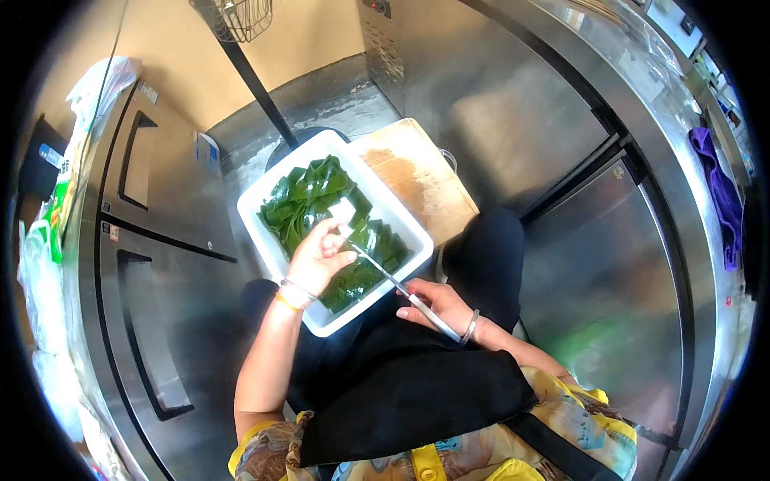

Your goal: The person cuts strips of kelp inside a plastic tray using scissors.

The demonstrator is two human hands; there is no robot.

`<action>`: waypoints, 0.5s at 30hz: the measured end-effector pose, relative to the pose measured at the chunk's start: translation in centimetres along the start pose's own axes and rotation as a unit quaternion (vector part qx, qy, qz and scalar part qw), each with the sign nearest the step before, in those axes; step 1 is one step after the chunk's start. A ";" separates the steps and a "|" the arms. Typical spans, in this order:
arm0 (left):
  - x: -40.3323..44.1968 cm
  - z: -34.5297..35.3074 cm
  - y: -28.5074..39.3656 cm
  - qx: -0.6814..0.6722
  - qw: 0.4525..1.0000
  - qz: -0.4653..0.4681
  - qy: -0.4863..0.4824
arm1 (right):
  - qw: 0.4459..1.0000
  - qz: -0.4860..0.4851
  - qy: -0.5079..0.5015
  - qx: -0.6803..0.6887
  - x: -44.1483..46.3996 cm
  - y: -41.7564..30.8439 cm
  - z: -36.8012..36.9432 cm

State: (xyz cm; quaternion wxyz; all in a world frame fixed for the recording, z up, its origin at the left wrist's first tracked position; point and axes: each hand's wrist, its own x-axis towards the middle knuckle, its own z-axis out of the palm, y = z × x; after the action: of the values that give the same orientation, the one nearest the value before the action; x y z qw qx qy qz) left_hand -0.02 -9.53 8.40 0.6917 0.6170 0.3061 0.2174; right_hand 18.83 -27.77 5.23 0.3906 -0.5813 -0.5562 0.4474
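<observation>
A white plastic tub (255, 210) rests in front of me, filled with glossy dark green strips (309, 188) that look like kelp, many of them folded. Above the strips, my left hand (317, 260) has its thumb and fingers pinched together; what they hold is too small to make out. A small bright white patch shows just beyond those fingertips. My right hand (441, 307), closer to my body, grips the pale handle of a long slim metal tool (387, 275). The tool slants up and left, its far end reaching the left fingertips. Its exact kind is unclear.
A wooden board (417, 172) lies behind the tub on the right. Steel cabinets stand on both sides, one on the left (172, 192) and one on the right (505, 96). A dark pole (255, 80) with a wire cage rises behind the tub. A purple cloth (716, 196) hangs far right.
</observation>
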 end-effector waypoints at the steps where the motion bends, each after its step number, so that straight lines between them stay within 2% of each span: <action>1: -0.2 0.5 -0.2 0.022 1.000 0.011 0.012 | 1.000 0.000 -0.002 -0.002 0.0 -0.3 0.2; 3: -0.5 1.3 -0.5 0.003 0.999 0.013 0.046 | 0.999 -0.031 0.032 -0.029 0.1 -0.6 0.5; 6: -0.9 1.3 -1.2 0.082 0.995 0.031 0.051 | 0.996 -0.020 0.042 -0.079 0.2 -0.2 0.7; 9: -1.4 1.1 -1.0 0.037 0.999 0.018 0.016 | 0.995 0.000 0.051 -0.081 0.0 -0.3 0.6; 12: -1.7 0.6 -1.8 0.068 0.998 0.003 0.009 | 0.996 0.003 0.068 -0.061 0.0 0.2 0.9; 15: -1.3 0.3 -3.6 0.011 0.999 -0.008 0.052 | 0.996 0.003 0.062 -0.065 0.0 0.1 0.7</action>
State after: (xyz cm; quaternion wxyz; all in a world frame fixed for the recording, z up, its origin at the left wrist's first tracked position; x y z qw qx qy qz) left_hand -1.01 -11.15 5.11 0.6697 0.6102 0.3486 0.2401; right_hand 18.18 -27.77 4.87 0.3846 -0.6335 -0.5572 0.3746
